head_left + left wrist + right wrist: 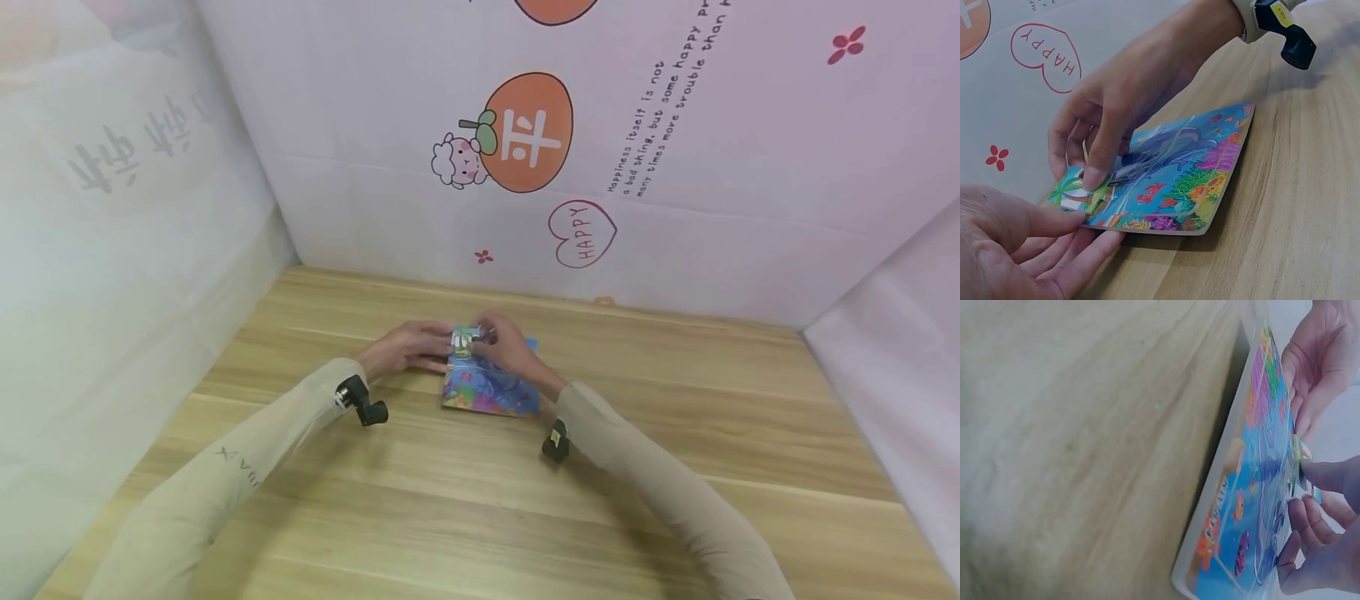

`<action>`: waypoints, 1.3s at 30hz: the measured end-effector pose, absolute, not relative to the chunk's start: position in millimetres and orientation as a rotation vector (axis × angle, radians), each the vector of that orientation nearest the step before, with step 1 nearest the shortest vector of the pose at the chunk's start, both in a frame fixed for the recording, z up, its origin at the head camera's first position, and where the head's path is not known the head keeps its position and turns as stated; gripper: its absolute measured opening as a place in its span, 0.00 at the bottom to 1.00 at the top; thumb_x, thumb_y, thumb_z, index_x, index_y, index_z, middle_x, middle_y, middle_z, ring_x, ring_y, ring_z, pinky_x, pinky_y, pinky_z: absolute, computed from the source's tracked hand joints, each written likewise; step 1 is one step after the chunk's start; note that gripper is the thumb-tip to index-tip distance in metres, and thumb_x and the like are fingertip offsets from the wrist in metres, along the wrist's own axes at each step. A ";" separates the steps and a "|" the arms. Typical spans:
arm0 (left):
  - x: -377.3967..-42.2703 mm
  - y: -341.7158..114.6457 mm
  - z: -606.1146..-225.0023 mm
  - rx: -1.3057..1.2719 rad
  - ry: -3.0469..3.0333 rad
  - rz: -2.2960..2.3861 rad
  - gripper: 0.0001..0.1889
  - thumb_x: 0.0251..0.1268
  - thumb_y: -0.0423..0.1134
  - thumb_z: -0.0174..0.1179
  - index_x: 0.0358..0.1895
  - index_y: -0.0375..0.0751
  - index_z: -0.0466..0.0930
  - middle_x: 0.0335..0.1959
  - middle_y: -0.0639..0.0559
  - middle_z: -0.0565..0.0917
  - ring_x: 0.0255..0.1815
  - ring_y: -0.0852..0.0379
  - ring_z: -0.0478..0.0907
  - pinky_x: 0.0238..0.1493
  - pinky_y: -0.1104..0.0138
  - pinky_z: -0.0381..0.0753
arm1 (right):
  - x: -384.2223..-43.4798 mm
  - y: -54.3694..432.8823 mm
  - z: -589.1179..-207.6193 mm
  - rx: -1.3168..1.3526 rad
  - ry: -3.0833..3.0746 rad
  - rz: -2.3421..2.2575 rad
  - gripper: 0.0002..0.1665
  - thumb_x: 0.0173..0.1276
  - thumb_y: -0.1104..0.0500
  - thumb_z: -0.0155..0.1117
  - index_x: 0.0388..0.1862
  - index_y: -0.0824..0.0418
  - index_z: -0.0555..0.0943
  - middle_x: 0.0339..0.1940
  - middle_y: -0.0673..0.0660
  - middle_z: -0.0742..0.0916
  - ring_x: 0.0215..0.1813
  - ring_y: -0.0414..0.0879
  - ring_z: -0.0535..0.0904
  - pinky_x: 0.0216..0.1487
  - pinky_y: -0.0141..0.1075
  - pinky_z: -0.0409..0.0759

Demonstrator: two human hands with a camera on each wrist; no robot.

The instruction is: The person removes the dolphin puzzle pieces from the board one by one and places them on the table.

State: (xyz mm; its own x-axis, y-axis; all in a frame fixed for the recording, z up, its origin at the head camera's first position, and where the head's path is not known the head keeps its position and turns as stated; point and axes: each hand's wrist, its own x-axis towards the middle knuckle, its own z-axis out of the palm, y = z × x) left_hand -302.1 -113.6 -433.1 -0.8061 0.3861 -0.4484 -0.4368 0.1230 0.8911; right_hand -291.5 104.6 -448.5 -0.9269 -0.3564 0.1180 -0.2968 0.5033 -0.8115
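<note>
A flat jigsaw puzzle board (480,396) with a blue sea picture lies on the wooden table, its left edge between the hands. In the left wrist view, dolphins and coral show on the board (1172,194). The left hand (415,346) holds that edge, thumb by the rim and fingers reaching beneath it. At the board's far left corner, the right hand (510,343) pinches a small puzzle piece (1302,478) between thumb and fingers. Under the right thumb in the left wrist view is a green-and-white palm tree picture (1072,194). The right fingers partly hide the piece.
The wooden table (450,500) is bounded by a white printed cloth (375,208) at the back and by white cloth (112,275) on the left. Both beige sleeves (645,475) carry a small black camera (556,443) near the wrist.
</note>
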 end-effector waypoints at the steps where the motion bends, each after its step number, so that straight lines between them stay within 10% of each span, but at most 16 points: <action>1: -302.2 -114.0 -433.5 -0.053 1.805 1.747 0.34 0.75 0.25 0.60 0.80 0.30 0.58 0.72 0.30 0.72 0.44 0.51 0.88 0.54 0.62 0.92 | -291.3 104.2 -448.6 -0.555 2.665 -1.439 0.16 0.73 0.67 0.68 0.57 0.68 0.79 0.48 0.66 0.83 0.49 0.59 0.83 0.49 0.44 0.89; 8: -303.9 -113.9 -434.9 -0.047 1.828 1.741 0.29 0.74 0.25 0.61 0.75 0.26 0.66 0.67 0.28 0.77 0.41 0.55 0.88 0.54 0.64 0.92 | -293.0 104.2 -445.6 -0.428 2.610 -1.604 0.14 0.75 0.68 0.65 0.57 0.70 0.81 0.51 0.68 0.83 0.50 0.63 0.87 0.46 0.43 0.94; 20: -304.8 -114.3 -433.7 -0.068 1.835 1.683 0.35 0.74 0.25 0.61 0.81 0.35 0.60 0.71 0.31 0.75 0.65 0.38 0.81 0.57 0.59 0.91 | -302.1 139.8 -440.4 -0.194 2.232 -1.976 0.21 0.76 0.71 0.61 0.64 0.78 0.75 0.50 0.64 0.80 0.44 0.49 0.84 0.52 0.49 0.93; 39: -305.6 -105.9 -433.1 -0.145 1.923 1.659 0.28 0.74 0.28 0.63 0.74 0.30 0.70 0.63 0.31 0.82 0.51 0.47 0.88 0.49 0.62 0.94 | -309.8 217.6 -430.9 -0.156 2.355 -1.859 0.20 0.75 0.71 0.62 0.61 0.80 0.73 0.51 0.73 0.84 0.39 0.45 0.87 0.57 0.52 0.91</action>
State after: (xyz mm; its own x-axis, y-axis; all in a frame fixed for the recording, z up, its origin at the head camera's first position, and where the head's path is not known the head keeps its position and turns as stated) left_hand -305.6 -105.9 -433.1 -0.8206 0.2886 -0.4933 -0.4457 0.2170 0.8685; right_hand -309.8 217.6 -430.9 -0.9852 -0.1660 -0.0435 0.0038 0.2325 -0.9726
